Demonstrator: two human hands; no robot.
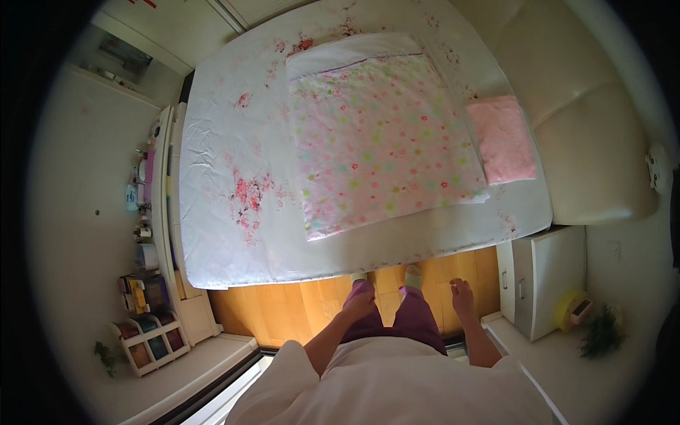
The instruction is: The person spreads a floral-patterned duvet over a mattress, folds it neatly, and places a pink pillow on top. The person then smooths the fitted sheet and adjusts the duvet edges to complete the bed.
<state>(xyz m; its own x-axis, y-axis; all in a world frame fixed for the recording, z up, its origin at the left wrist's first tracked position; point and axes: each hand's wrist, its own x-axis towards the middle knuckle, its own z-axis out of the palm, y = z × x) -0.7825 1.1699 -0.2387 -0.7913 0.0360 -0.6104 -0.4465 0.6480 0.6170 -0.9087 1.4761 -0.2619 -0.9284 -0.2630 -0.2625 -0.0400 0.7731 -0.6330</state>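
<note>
My left hand (363,304) hangs over my purple trousers, near the knee; whether its fingers hold anything is not clear. To the right, my right hand (462,295) hangs above the wooden floor with its fingers slightly apart and nothing in it. Before me lies a bed (234,133) with a white, red-flowered sheet. A flat, folded quilt (382,143) with small pink, green and yellow prints rests on it, its upper edge showing a plain white strip. Beside the quilt, close to the headboard, lies a pink pillow or folded cloth (503,139).
A beige padded headboard (584,138) stands at the right, above a white nightstand (555,276) with a yellow object (568,312) and a plant (603,332) nearby. Along the left, a shelf (164,212) carries bottles and boxes, with a compartmented organizer (154,345) lower down.
</note>
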